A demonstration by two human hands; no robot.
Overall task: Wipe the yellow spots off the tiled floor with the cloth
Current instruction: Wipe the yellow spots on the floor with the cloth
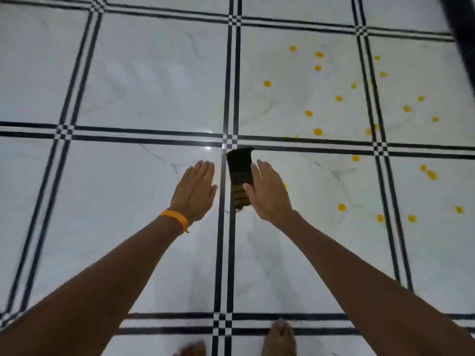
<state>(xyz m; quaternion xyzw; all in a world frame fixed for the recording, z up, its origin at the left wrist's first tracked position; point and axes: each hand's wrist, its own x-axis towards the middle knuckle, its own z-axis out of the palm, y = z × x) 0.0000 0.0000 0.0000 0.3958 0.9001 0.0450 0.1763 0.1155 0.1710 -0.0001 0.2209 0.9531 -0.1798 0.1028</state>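
My left hand (pixel 196 192) flat, fingers straight, holding nothing; orange wristband (pixel 176 219) on wrist. My right hand (pixel 270 194) also flat, fingers straight, thumb at edge of dark cloth (pixel 240 173); can't tell if touching. Cloth between both hands, by tile seam. Yellow spots (pixel 318 131) scattered on tiled floor (pixel 154 86), right of cloth.

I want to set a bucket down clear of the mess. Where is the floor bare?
The tiles left of the cloth are bare: the one under the left hand and the one beyond it. Yellow spots crowd the tiles beyond and to the right of the right hand.
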